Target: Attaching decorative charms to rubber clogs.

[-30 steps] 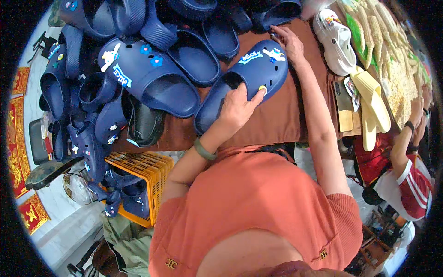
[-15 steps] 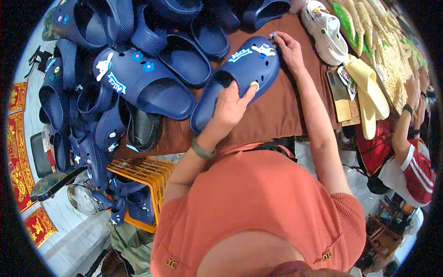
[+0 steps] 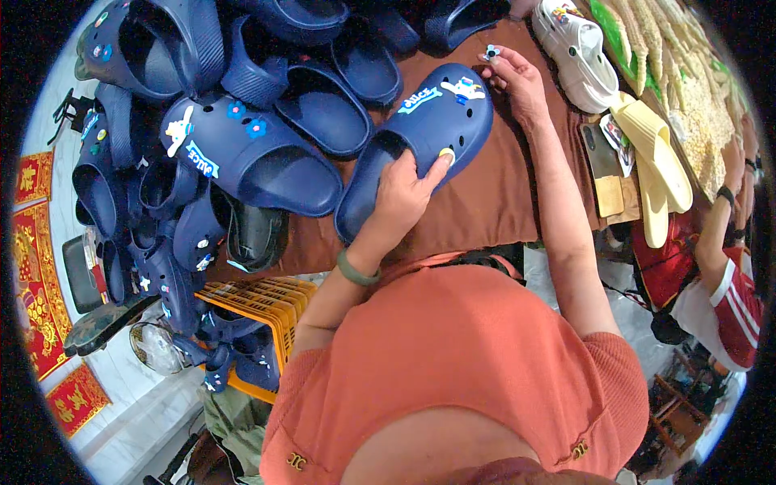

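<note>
A navy clog (image 3: 428,125) lies at an angle on the brown cloth (image 3: 477,218), with a pale blue word-banner charm and a white character charm on its toe. My left hand (image 3: 406,194) grips it by the strap-side edge, fingers inside the opening and thumb beside a round yellow charm (image 3: 447,153). Beyond the clog's toe, my right hand (image 3: 517,82) pinches a small pale blue and white shoe charm (image 3: 491,53) with a dark centre, held apart from the clog. Left of it lies another navy clog (image 3: 242,145) with similar banner, character and blue flower charms.
More navy clogs (image 3: 323,109) pile up at the left and far side. A white clog (image 3: 578,61), cream slippers (image 3: 651,162) and a phone (image 3: 600,158) lie to the right. An orange crate (image 3: 275,303) stands below the table's left. Another person's arm (image 3: 715,226) is at the far right.
My right hand has drawn away from the clog's toe, moving slightly up and right with the charm, which has turned in the fingers. My left hand keeps its hold on the clog.
</note>
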Available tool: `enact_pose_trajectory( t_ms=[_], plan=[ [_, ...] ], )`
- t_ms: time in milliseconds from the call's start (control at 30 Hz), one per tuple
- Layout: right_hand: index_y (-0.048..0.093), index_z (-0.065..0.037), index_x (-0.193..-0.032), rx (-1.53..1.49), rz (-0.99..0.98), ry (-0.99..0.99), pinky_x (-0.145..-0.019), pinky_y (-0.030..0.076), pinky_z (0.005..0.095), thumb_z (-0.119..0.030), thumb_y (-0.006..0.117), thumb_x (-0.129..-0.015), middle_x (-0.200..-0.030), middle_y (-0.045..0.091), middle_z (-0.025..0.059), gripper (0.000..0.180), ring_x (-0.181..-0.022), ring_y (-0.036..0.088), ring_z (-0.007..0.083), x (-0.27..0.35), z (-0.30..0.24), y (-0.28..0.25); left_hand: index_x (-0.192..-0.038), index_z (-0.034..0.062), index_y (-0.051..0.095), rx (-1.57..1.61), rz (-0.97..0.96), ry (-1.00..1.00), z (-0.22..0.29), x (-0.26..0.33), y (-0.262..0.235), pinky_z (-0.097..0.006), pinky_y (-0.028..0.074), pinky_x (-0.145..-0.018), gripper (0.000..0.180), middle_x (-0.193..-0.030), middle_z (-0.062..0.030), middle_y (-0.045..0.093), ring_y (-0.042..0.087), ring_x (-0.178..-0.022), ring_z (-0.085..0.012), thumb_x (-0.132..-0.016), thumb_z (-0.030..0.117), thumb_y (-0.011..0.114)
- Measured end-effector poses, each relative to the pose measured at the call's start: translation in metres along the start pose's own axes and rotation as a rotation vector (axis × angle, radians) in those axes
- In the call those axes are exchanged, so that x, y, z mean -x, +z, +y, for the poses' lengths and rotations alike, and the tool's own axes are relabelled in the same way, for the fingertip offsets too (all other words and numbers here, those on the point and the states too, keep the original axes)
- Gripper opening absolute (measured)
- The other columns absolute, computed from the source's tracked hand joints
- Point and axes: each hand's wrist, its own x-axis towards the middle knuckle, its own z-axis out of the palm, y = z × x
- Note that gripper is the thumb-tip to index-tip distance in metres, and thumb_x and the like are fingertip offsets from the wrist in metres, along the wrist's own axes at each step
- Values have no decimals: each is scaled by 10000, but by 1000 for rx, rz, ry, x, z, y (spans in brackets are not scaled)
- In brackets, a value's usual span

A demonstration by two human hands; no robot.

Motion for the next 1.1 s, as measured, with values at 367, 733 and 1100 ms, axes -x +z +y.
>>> enact_pose_trajectory(
  t_ms=[367,733,1100],
  plan=[
    [641,-37,-1065,111,64,-87,-618,471,210,-119,656,-845,-876,672,51,235,-717,603,80,17,-21,17,-993,-62,598,4,-10,-33,7,-2,-1,-411,484,-719,355,-900,-253,642,632,-828,-382,-865,269,624],
    [661,-64,-955,977,-124,-616,-748,517,325,2,653,-758,-943,631,102,208,-881,625,255,105,-35,55,-1029,-31,606,-9,-9,38,4,-1,-3,-365,482,-725,296,-909,-177,661,625,-828,-278,-878,223,619],
    [670,-42,-903,974,-163,-648,-794,500,348,-53,710,-737,-924,643,104,171,-892,611,262,119,-31,55,-1065,-27,609,-84,-40,-11,2,1,-4,-310,485,-760,283,-950,-125,675,629,-853,-157,-874,180,634]
  ],
)
